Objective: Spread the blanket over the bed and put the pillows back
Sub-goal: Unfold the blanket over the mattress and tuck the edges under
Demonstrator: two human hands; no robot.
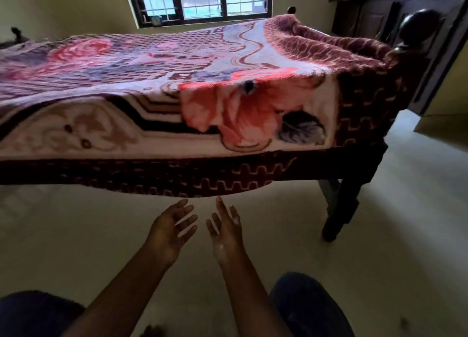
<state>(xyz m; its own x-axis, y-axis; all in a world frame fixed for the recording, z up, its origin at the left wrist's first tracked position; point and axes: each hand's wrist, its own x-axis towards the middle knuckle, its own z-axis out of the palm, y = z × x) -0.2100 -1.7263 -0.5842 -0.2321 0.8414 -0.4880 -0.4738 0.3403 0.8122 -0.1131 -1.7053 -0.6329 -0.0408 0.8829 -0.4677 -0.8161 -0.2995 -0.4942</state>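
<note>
Blanket (152, 65), floral in pink, red and maroon, lies spread across the bed (340, 205) and fills the upper half of the frame. Its near side hangs over the bed's long edge, and the dark hem (177, 182) sags lower at the centre than at the left. At the upper right the cloth is bunched in a ridge (329, 42) against the dark wooden end of the bed.

Both hands are in the lower centre, just under the hem and not touching it. The left hand (172, 232) and the right hand (225, 232) are empty, with fingers straight and spread and palms turned toward each other. No pillows are in view.

Likely risks:
- The uneven overhang could let the near side drag the blanket down toward the floor (405, 210).
- A pull on the hem from here would probably worsen the slant.
- The bunched ridge, left unsmoothed, would make a lump under any pillow set there.
</note>
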